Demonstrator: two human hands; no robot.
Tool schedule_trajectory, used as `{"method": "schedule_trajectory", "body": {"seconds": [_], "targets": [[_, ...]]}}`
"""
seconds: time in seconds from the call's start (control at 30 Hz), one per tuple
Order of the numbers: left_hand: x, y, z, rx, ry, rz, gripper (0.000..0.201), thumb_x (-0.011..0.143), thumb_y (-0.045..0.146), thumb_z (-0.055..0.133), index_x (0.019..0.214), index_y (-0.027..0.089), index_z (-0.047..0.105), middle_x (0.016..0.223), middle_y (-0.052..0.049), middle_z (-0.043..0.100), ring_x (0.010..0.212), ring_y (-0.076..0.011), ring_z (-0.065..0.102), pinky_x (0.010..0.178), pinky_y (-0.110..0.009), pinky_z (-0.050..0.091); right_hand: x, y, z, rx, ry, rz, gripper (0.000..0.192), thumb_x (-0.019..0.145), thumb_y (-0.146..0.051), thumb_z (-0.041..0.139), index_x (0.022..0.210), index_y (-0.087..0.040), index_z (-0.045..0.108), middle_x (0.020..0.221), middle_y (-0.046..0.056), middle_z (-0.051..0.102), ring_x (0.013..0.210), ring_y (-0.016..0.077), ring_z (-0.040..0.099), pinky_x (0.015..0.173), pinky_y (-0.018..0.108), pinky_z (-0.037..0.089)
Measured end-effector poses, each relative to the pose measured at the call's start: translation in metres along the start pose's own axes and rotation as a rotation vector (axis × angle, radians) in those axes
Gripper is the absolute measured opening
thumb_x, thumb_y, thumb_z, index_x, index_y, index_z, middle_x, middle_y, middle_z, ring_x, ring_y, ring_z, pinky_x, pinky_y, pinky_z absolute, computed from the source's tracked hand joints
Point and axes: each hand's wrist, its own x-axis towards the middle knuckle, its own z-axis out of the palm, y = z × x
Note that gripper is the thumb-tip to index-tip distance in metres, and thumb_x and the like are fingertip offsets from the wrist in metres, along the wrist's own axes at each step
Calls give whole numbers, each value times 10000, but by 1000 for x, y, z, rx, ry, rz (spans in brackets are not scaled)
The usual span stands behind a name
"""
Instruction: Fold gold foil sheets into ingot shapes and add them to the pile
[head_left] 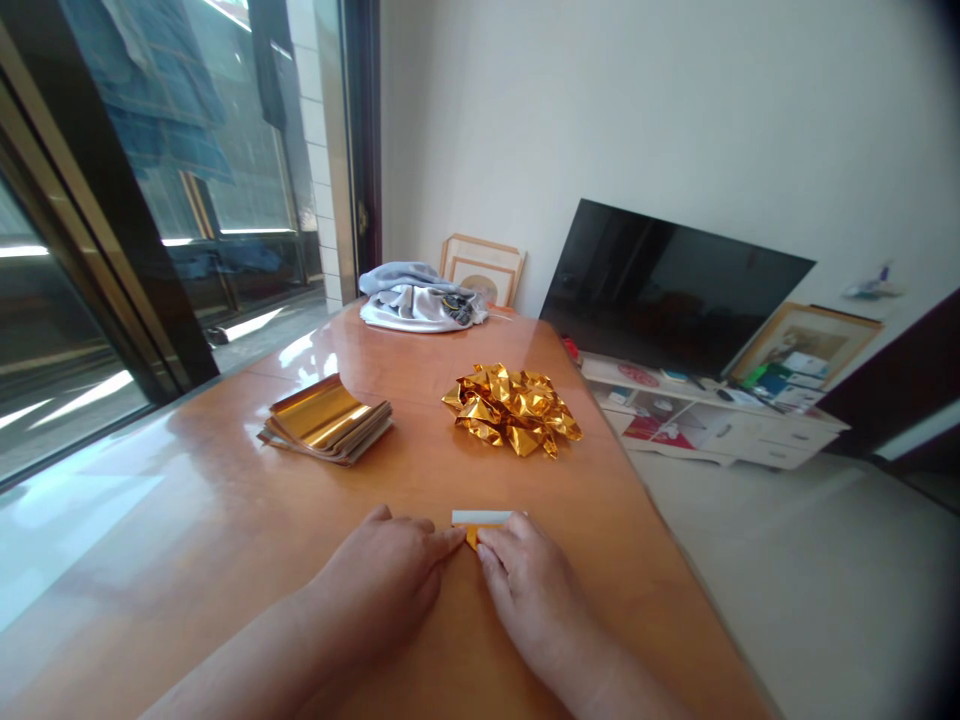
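Observation:
A small sheet of gold foil paper, partly folded, lies on the table in front of me. Its upper strip shows a pale underside, and gold shows below it. My left hand presses its index fingertip on the paper's left side, the other fingers curled. At the right side, my right hand has thumb and index finger closed on the paper and covers part of it. Beyond my left hand sits a stack of gold foil sheets. A heap of folded gold foil pieces lies beyond my right hand.
The glossy wooden table has its right edge beside my right arm. At its far end are a bundle of grey cloth and framed pictures. A television stands above a white cabinet. Glass doors are at left.

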Motion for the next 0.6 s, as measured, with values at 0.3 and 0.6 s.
{"method": "schedule_trajectory", "body": {"seconds": [0.3,0.6], "targets": [[2,0,-1,16,-13,-3,376,967,272,427,1265,321,651,908,-57,749,849,-258,716,787,-401,453,-3,2,-3,2,-10,-27,160,954,-173,537,988,-233,681,926,38,594,832,192,591,736,310,472],[2,3,-6,18,-59,-13,392,957,257,427,1280,296,646,934,-68,745,861,-262,715,810,-407,470,-4,4,0,-67,2,-55,153,968,-180,515,973,-221,663,932,54,605,848,210,593,742,336,476]]}}
